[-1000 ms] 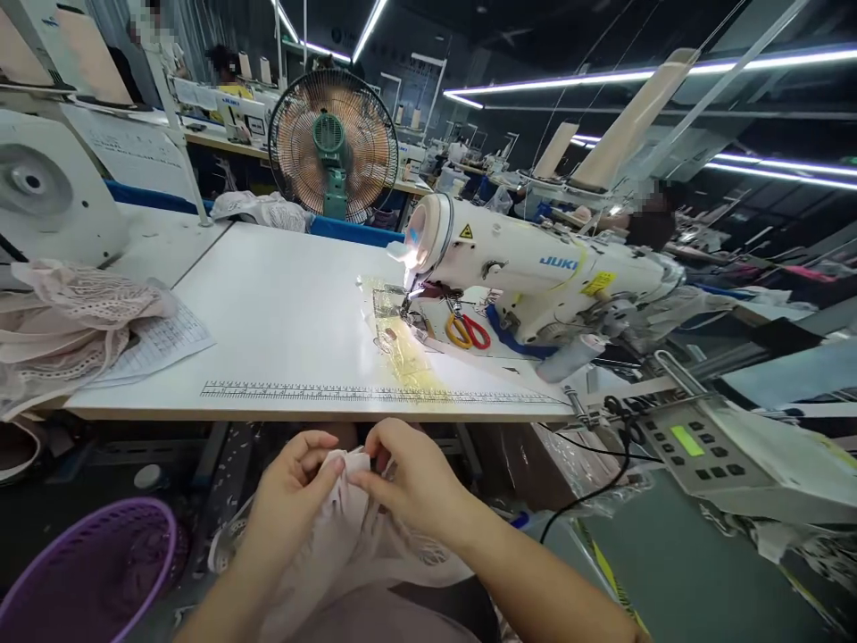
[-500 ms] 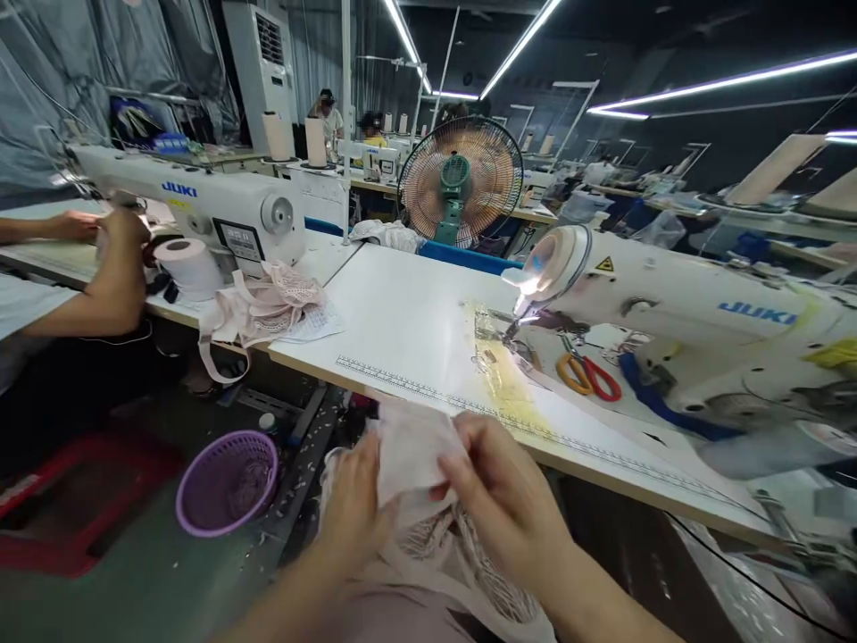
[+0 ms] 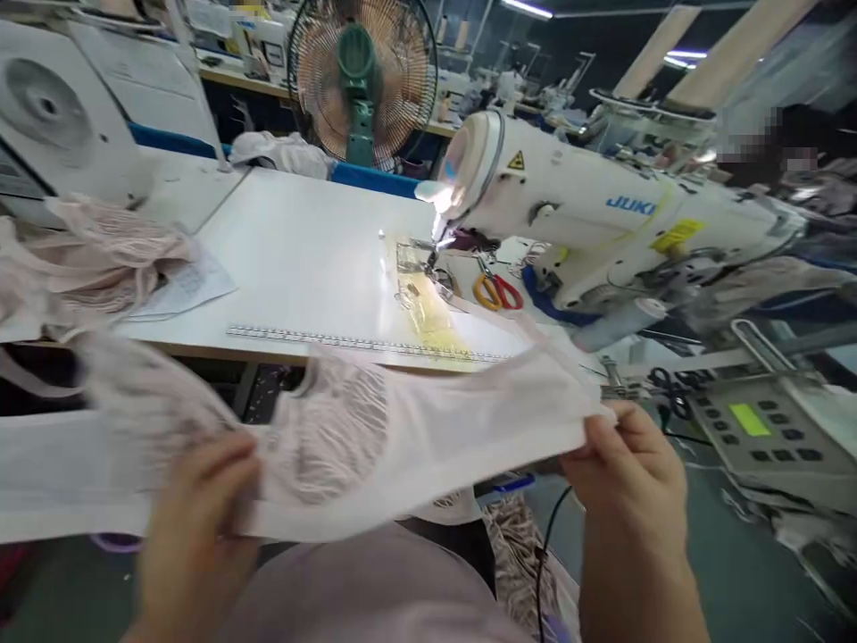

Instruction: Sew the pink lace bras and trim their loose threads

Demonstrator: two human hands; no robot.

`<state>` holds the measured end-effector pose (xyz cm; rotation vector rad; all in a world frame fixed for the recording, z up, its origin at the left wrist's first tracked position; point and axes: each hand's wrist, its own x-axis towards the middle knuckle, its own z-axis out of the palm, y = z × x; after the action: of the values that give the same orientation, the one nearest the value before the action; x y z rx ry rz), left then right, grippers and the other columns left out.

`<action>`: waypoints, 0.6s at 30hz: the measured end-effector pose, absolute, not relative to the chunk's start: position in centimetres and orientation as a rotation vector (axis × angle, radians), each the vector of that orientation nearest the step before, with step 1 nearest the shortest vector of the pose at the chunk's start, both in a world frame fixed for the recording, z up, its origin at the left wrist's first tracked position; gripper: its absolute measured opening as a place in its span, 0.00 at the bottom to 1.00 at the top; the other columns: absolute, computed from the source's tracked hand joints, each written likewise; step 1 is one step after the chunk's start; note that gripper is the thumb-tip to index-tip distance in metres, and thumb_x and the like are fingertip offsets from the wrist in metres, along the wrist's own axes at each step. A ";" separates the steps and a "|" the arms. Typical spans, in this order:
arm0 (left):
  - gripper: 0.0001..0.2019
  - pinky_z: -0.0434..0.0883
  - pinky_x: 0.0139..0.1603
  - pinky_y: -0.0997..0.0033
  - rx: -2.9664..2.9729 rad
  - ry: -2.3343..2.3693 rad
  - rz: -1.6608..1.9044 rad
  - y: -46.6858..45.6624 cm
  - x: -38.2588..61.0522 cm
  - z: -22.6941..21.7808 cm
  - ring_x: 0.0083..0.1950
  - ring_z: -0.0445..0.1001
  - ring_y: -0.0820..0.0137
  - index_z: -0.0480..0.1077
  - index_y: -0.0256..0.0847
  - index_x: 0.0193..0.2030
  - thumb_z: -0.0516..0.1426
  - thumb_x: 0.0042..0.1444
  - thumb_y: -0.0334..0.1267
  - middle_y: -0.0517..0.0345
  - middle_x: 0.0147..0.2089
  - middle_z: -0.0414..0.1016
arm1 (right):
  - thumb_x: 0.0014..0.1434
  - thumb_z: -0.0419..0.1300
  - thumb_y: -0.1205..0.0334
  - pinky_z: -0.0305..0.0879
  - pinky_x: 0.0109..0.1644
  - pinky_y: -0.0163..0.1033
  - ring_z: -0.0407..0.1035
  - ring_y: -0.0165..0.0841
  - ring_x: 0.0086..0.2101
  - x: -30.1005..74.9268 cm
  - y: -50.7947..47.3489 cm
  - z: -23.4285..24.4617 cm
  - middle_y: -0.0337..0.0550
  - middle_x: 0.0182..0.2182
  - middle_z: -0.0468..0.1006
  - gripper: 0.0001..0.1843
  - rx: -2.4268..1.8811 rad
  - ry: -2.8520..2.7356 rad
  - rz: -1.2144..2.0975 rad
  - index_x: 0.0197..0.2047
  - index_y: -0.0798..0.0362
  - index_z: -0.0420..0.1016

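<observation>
A pale pink bra (image 3: pixel 335 429) with patterned cups is stretched out across my front, above my lap and before the table edge. My left hand (image 3: pixel 201 518), a little blurred, grips it near the middle between the cups. At the far end of its band, on the right, my right hand (image 3: pixel 629 464) pinches the fabric between thumb and fingers. Part of the bra's left side runs out of view. Beyond it stands a white sewing machine (image 3: pixel 576 179) with its lamp lit over the needle.
Scissors (image 3: pixel 496 292) with orange and red handles lie by the machine. A ruler strip (image 3: pixel 361 344) runs along the table (image 3: pixel 295 259) edge. Pink garments (image 3: pixel 113 259) are heaped at the left. A control box (image 3: pixel 756 420) stands at right; a fan (image 3: pixel 358 80) is behind.
The folded fabric has been spread into a long stretched bra. My hands have moved apart, the right one rightward, the left one leftward. The view has turned right and down.
</observation>
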<state>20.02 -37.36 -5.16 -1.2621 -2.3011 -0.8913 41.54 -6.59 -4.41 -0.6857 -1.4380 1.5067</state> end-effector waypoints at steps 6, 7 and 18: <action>0.11 0.75 0.44 0.60 -2.170 -2.569 -0.526 -30.5 23.3 -11.5 0.45 0.77 0.58 0.74 0.43 0.42 0.55 0.53 0.36 0.50 0.46 0.78 | 0.48 0.59 0.44 0.65 0.29 0.43 0.68 0.38 0.24 54.9 -2.8 -12.5 0.46 0.23 0.73 0.18 -1.566 -2.224 1.038 0.27 0.50 0.65; 0.12 0.75 0.44 0.61 -2.199 -2.670 -0.501 -30.0 22.5 -12.1 0.44 0.77 0.59 0.74 0.42 0.43 0.53 0.55 0.37 0.50 0.46 0.78 | 0.48 0.58 0.44 0.66 0.31 0.46 0.70 0.42 0.27 55.9 -2.8 -13.4 0.49 0.25 0.76 0.17 -1.673 -2.413 1.015 0.28 0.50 0.66; 0.38 0.71 0.46 0.51 -1.621 -3.251 0.031 -26.1 13.5 -15.0 0.55 0.69 0.43 0.60 0.23 0.59 0.43 0.57 0.59 0.27 0.58 0.66 | 0.53 0.61 0.46 0.55 0.62 0.48 0.51 0.47 0.62 41.0 -3.8 -19.4 0.66 0.63 0.52 0.48 -1.119 -2.713 1.329 0.66 0.67 0.48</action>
<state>13.48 -26.07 -14.97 -1.6212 -3.2510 0.0315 41.01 -3.82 -19.39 -1.1189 -2.7132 1.3289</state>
